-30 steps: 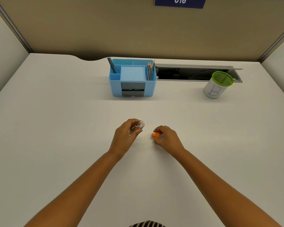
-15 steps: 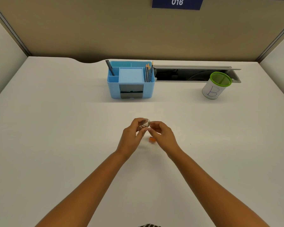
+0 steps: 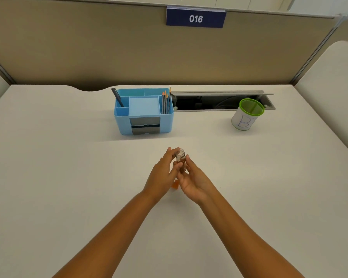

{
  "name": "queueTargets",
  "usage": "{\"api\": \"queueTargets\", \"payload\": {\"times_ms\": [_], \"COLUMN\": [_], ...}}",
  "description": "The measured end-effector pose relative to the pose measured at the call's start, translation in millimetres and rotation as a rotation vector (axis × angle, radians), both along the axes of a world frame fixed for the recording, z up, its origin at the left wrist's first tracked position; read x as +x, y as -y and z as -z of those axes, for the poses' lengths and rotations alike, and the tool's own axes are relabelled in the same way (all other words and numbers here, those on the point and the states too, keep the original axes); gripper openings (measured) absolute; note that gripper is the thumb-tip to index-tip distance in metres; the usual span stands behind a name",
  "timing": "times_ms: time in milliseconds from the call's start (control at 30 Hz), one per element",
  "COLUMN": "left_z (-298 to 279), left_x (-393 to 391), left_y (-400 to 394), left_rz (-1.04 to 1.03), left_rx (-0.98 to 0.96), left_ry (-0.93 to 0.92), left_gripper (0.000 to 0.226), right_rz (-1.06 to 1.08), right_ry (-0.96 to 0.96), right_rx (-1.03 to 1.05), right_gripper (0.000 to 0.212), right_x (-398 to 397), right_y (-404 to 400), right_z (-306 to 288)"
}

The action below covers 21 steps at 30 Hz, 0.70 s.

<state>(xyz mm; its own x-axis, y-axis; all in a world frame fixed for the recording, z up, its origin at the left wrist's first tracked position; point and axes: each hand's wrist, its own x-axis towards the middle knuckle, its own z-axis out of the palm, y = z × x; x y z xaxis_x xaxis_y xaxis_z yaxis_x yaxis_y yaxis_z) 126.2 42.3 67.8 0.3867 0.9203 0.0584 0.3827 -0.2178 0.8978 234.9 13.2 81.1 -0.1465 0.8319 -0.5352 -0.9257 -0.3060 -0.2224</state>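
A small clear vial with its mouth open stands upright between both hands above the middle of the white desk. My left hand pinches its left side with thumb and fingers. From the right, my right hand has its fingers around the vial's lower part. A small orange cap lies on the desk just below and between the hands, partly hidden by them.
A blue desk organiser with a pen and several pencils stands at the back centre. To its right is an open cable trough, and a white cup with a green rim marked "B". Partition walls enclose the desk.
My right hand let go of the orange cap, left it on the desk, and came up to the vial. The vial has been turned upright and raised a little.
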Motion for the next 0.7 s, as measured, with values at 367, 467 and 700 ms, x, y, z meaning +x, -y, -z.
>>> {"api": "queueTargets", "payload": {"times_ms": [367,467,700], "left_z": [43.7,51.4,63.4], "left_x": [-27.7,-37.3,-51.4], "left_y": [10.1,13.9,18.8], "left_rz": [-0.002,-0.007,0.027], "left_rx": [-0.031,-0.009,0.144], "left_ry": [-0.142,-0.197,-0.366], "left_gripper": [0.046,0.05,0.058], "right_rz": [0.383,0.496,0.652], "right_ry": [0.151,0.231,0.646], "right_rx": [0.045,0.072,-0.044], "right_gripper": [0.019,0.018,0.017], "right_x": [92.4,125.1,206.9], "right_y": [-51.1,-69.2,-103.4], "right_z": [-30.8,-42.6,-65.7]}}
